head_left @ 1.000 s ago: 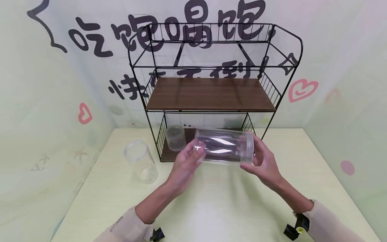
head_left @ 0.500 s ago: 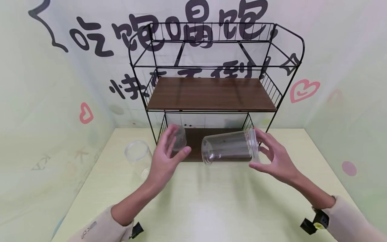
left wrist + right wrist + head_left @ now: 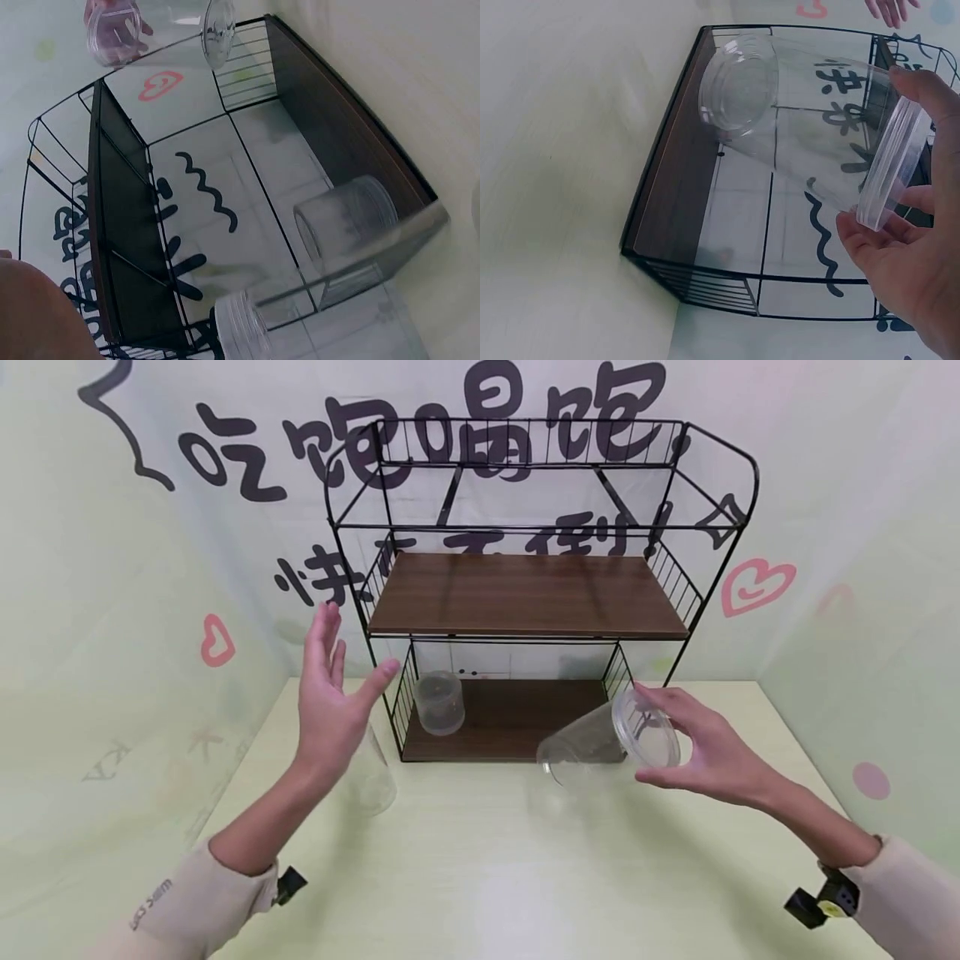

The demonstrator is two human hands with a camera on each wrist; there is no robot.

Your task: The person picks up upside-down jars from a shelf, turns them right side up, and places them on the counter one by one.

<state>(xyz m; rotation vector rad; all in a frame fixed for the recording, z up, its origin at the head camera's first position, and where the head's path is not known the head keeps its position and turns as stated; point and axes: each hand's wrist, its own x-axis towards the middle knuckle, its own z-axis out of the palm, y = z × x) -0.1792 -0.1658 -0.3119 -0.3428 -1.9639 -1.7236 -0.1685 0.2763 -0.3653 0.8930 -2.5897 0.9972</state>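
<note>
The clear plastic jar (image 3: 600, 743) is held tilted in the air in front of the wire rack (image 3: 528, 593), just before the right end of the rack's lower shelf, lidded end up and toward the right hand (image 3: 701, 752), base angled down toward the table (image 3: 525, 877). The right hand grips it at the lid (image 3: 889, 169), fingers curled round the rim. The left hand (image 3: 330, 689) is raised beside the rack's left post, fingers straight and spread, holding nothing.

Judgement on handling: the jar looks empty, thin-walled and light, stiff enough for one hand, but smooth and likely slippery. The ridged lid band offers the surest hold; the body would suit a wider wrap.

A second jar (image 3: 371, 772) stands left of the rack, behind the left forearm; a smaller container (image 3: 440, 702) sits on the lower shelf's left end.

Against the earlier frames: both hands held the jar level one second ago; the left has since released and risen, and the jar has tipped and shifted right.
</note>
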